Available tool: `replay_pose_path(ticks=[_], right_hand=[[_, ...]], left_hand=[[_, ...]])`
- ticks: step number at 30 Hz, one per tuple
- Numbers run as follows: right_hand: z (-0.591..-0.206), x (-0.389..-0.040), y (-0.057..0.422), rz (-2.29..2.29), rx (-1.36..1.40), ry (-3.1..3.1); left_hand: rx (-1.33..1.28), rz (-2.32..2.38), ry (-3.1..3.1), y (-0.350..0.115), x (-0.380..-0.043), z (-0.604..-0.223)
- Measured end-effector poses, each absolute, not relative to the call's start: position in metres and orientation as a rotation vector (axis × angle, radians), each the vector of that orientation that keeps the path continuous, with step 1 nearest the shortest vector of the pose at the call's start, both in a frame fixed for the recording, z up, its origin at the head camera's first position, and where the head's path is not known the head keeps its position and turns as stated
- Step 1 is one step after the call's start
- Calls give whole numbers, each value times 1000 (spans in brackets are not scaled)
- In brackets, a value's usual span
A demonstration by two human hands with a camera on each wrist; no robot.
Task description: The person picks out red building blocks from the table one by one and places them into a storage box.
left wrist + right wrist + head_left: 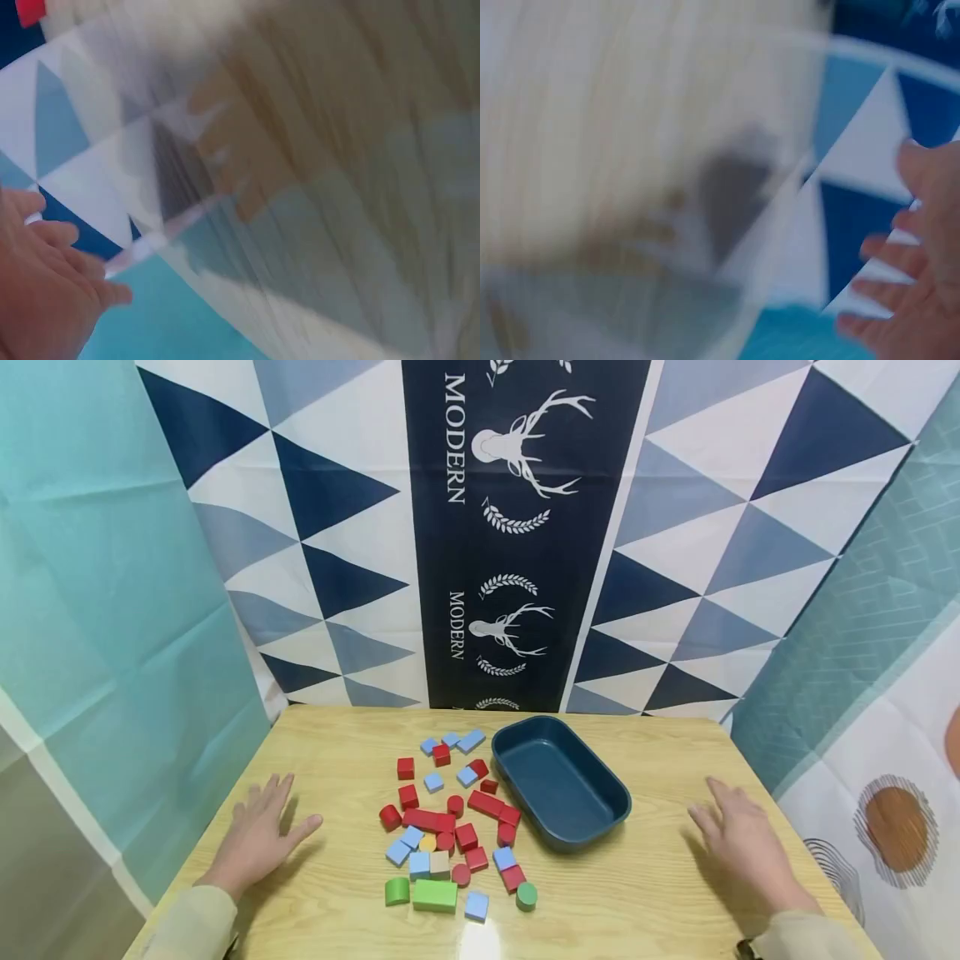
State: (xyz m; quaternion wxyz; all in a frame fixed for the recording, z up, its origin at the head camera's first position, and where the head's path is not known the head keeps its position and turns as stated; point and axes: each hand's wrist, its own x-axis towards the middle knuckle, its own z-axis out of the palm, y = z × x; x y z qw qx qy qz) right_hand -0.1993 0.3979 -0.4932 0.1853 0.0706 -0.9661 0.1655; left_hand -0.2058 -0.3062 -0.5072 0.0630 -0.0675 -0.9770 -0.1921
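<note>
Sideways "MODERN" lettering (455,439) above scattered toy blocks (423,820)
The word reads twice on the black backdrop panel (562,547), upper centre of the head view, beside white stag heads (495,445) and laurel sprigs (501,669); red, blue and green blocks lie at lower centre on the wood-grain table (330,760), between the left hand (258,835), lower left, fingers spread wide, and the dark-blue tray (558,781); the right hand (750,843), lower right, is likewise spread.

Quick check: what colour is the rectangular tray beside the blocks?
Dark teal-blue; the deep rectangular tray with rounded corners shows best in the head view.
</note>
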Motion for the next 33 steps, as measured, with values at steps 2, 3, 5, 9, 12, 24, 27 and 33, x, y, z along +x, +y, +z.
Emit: replay_pose_path(ticks=[2,3,5,9,12,24,27,33], right_hand=[[-488,-198,376,520,366,-2609],[-487,-196,364,524,444,-2574],[-487,-194,343,486,596,-2539],[-492,-190,314,337,763,-2558],[-498,-192,302,276,783,-2535],[-511,-185,248,420,834,-2480],[-513,-181,238,493,760,-2491],[-515,-176,232,544,673,-2502]], left_hand=[[-197,-664,-2941,-298,-204,-504],[-197,-708,-2935,-293,-203,-502],[-204,-767,-2936,-280,-199,-498],[-234,-830,-2956,-244,-184,-493],[-299,-819,-2955,-216,-171,-493],[-809,-655,-2871,-133,-145,-492],[-877,-551,-2873,-118,-147,-495],[-912,-368,-2870,-89,-151,-504]])
